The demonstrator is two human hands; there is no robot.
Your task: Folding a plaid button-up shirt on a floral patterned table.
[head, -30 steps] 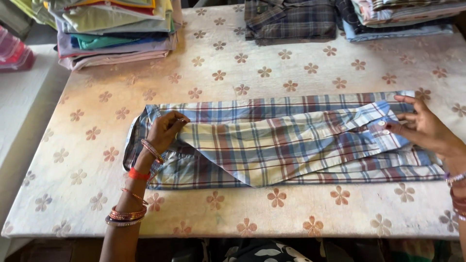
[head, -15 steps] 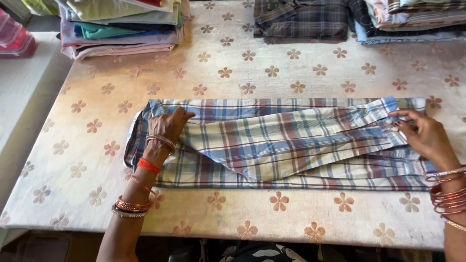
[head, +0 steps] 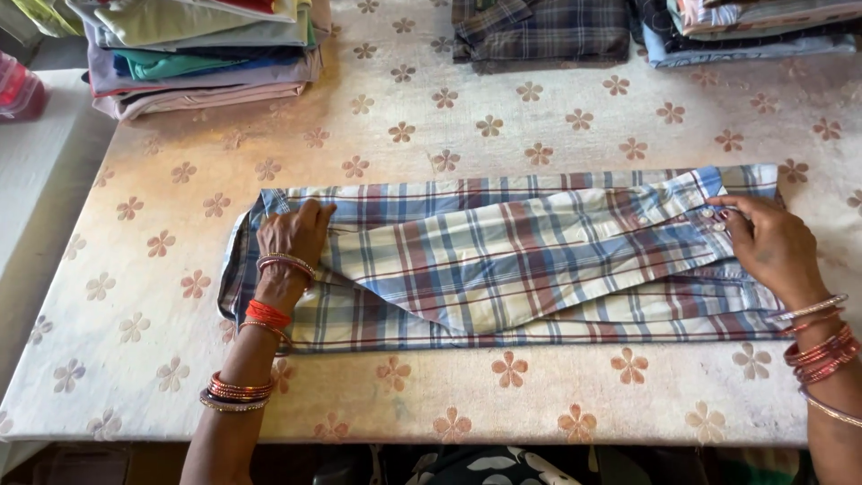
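Flowers in brown and orange cover the big pale table (head: 539,126) that fills most of the view. One checked shirt (head: 503,260) lies flat in the middle of it, folded into a long strip with blue, red and cream squares (a sleeve is folded slanting across the top of it).

Three piles of folded clothes sit along the far edge. One tall pile of plain clothes (head: 202,54) is at the far left corner, with green, blue, pink and grey layers. One dark checked pile (head: 543,31) sits in the far middle. One more pile (head: 745,27) is at the far right, partly cut off by the edge of the view. All three are well apart from the shirt, and nothing lies between them and it.

Two hands work on the shirt. The left hand (head: 294,233) presses flat on the shirt's left end, fingers bent a little, holding nothing. The right hand (head: 770,247) rests on the right end by the small buttons (head: 714,220), and its fingertips pinch the cloth there. Both wrists wear many bangles (head: 822,346), red and gold.
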